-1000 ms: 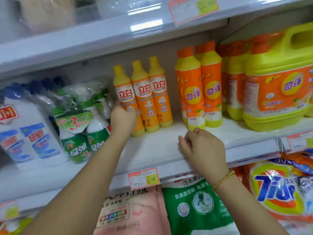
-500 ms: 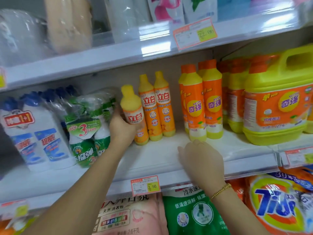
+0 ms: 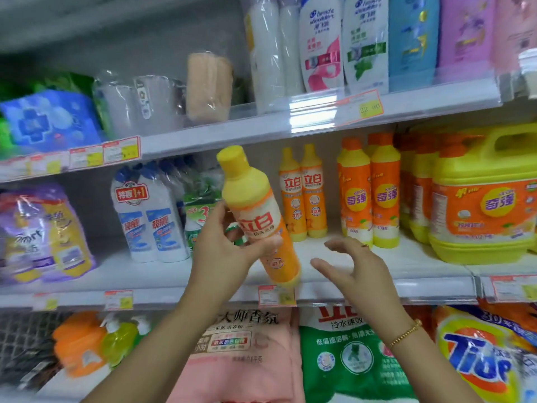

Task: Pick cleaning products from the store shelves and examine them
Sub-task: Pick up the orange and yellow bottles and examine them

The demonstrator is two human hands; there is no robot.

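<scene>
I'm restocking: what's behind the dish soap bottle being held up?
Past the dish soap bottle in the left hand: green wrapped bottles on one side, two matching bottles on the other. The shelf right behind is covered.

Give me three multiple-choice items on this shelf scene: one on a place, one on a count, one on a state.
1. Where is the tilted yellow-capped bottle?
A. In the left hand, in front of the middle shelf
B. Standing on that shelf
C. Lying on the floor

2. How many matching small bottles show standing on that shelf?
A. None
B. Four
C. Two

3. How is the right hand?
A. Closed in a fist
B. Open, holding nothing
C. Gripping a second bottle

Answers:
1 A: the fingers and thumb curl round its label.
2 C: two stand side by side just behind it.
3 B: its fingers are spread with nothing in them.
</scene>
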